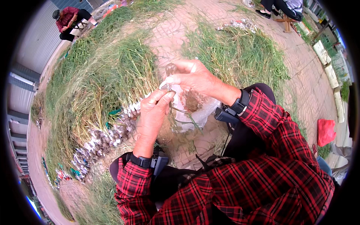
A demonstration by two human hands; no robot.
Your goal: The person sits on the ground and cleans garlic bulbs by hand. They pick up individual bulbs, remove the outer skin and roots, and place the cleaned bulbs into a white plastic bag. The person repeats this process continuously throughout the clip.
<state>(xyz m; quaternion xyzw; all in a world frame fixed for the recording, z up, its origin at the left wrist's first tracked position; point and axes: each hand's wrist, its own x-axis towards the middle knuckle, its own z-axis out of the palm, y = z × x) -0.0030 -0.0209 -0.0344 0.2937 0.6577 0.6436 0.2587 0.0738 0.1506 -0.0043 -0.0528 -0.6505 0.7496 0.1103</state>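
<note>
My left hand (156, 109) pinches thin green stems just under a small bundle wrapped in clear plastic film (170, 69), with stems hanging below the fingers. My right hand (194, 77) holds the upper part of this wrapped bundle, its thumb beside a pale twisted strip of plastic above my left fingertips. What lies inside the wrap is brownish; its exact kind cannot be told. Below my hands, between my knees, an open clear plastic bag (208, 114) on the paving holds reddish-brown loose material with a brown lump (192, 104).
Long green plants (121, 62) lie at the left, their wrapped root ends (112, 136) in rows. Another plant heap (247, 53) lies ahead to the right. A red plastic bag (326, 132) is at far right. A person (69, 21) sits upper left, another (281, 9) upper right.
</note>
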